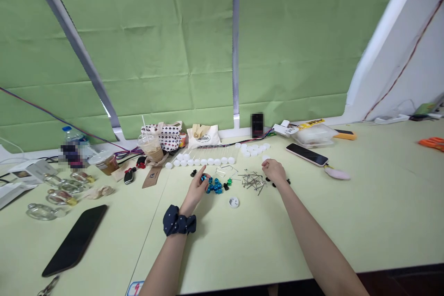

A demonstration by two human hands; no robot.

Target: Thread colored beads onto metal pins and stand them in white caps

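My left hand (197, 188), with a dark dotted scrunchie (178, 220) on its wrist, is beside a cluster of shiny blue round pieces (215, 186). Its index finger stretches forward and its thumb stands apart; some blue shows between them. My right hand (275, 172) reaches over the table with curled fingers, their tips at a white round cap (266, 159). Between the hands lies a loose pile of metal pins (254, 181). Small black pieces (226, 186) and a green piece (229, 181) lie near the blue ones. A small round white container (234, 202) holds tiny bits.
Behind the hands lie a row of clear tubes with white ends (209, 162) and loose white caps (255, 150). Phones (307, 154), a plastic box (315, 135), an iced drink (151, 149), clear glass bottles (45, 212) and orange-handled scissors (432, 143) surround the area.
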